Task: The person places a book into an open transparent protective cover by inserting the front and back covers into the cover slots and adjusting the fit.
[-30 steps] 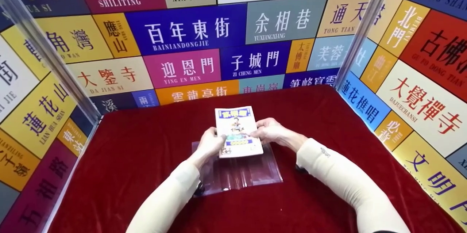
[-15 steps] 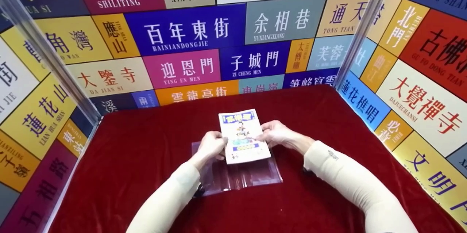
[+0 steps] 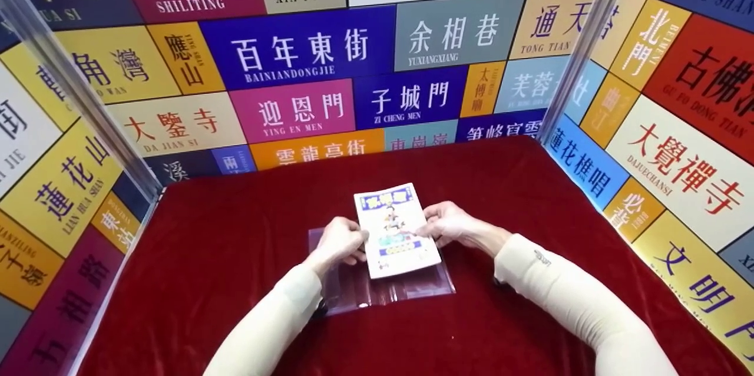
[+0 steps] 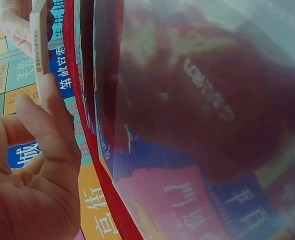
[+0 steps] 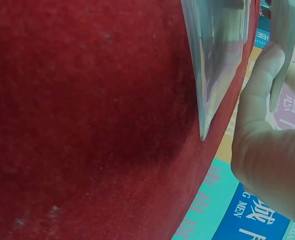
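Lower centre: left hand (image 3: 341, 239), right hand (image 3: 453, 223) pinch booklet (image 3: 397, 231) over clear cover (image 3: 350, 287). Risk: slip if pinch loosens.

A closed, white rectangular paper booklet (image 3: 396, 234) with blue bands, yellow lettering and a cartoon figure faces up, its left edge gripped by the left hand (image 3: 339, 240), its right edge by the right hand (image 3: 450, 224). It hangs just above a clear, rectangular plastic cover (image 3: 349, 292) lying on the red-clothed bench (image 3: 235, 270).
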Demonstrator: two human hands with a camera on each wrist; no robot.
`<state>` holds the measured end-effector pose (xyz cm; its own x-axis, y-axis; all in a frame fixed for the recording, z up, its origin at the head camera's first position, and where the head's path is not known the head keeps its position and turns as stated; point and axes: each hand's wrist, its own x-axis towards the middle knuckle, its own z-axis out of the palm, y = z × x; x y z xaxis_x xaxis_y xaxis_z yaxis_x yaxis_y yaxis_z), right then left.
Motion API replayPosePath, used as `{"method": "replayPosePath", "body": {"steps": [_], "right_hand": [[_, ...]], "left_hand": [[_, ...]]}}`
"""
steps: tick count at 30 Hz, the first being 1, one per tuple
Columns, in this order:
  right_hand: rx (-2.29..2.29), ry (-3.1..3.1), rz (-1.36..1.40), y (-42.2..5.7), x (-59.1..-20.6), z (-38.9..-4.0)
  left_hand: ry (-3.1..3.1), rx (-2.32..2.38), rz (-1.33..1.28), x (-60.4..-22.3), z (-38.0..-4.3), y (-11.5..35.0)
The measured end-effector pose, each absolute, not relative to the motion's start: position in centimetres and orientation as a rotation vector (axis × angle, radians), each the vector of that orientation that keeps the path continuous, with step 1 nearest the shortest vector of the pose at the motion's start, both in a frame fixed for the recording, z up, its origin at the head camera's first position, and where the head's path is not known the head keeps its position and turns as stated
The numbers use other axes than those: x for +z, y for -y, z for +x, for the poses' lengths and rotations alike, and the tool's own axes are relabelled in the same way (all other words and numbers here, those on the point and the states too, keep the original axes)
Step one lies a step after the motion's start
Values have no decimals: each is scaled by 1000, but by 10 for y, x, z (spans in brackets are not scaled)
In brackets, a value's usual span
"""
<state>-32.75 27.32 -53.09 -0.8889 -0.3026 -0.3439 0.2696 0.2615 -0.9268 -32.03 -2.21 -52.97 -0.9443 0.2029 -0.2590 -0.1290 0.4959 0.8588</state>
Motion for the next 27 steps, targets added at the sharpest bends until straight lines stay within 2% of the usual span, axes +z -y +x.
{"method": "replayPosePath", "body": {"steps": [15, 27], "right_hand": [[-1509, -2229, 42, -272, -535, -315], [-1368, -2305, 44, -277, -539, -312]], "left_hand": [[-2517, 1309, 182, -535, -310, 19], [-2548, 1244, 153, -539, -303, 14]]}}
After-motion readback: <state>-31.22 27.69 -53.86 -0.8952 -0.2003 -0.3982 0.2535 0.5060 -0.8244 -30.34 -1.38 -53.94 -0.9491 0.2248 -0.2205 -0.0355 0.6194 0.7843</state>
